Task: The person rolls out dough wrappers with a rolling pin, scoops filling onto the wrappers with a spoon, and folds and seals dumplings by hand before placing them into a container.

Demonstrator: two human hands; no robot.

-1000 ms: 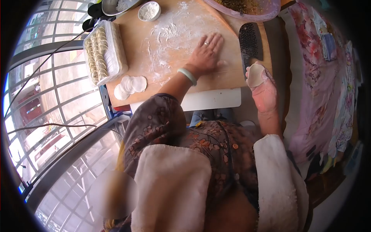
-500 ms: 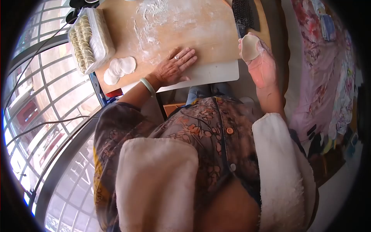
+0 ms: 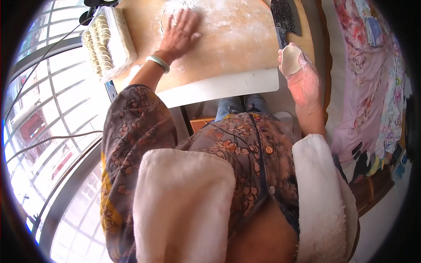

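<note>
My left hand (image 3: 180, 35) is palm down with spread fingers on the floured wooden board (image 3: 219, 52), a pale bangle (image 3: 158, 62) round its wrist. It holds nothing. Cupped beside the board's right part, my right hand (image 3: 306, 84) holds a round dough wrapper (image 3: 290, 60) against its palm and fingers. A dark cleaver (image 3: 283, 19) lies just beyond that hand, its handle end close to the fingertips. Behind my left forearm, only a bit of the flat dough rounds (image 3: 133, 72) shows. White flour (image 3: 182, 6) is around my left fingertips.
A clear plastic box (image 3: 122, 39) with rows of folded dumplings stands on the board's left side. A white panel (image 3: 228, 84) sticks out under the front edge. Window bars are at the left, and pink flowered cloth (image 3: 359, 96) hangs at the right.
My left hand has gone from the board's right part to its front edge, then away from me and left to the flour. My right hand still holds the wrapper. The view has shifted.
</note>
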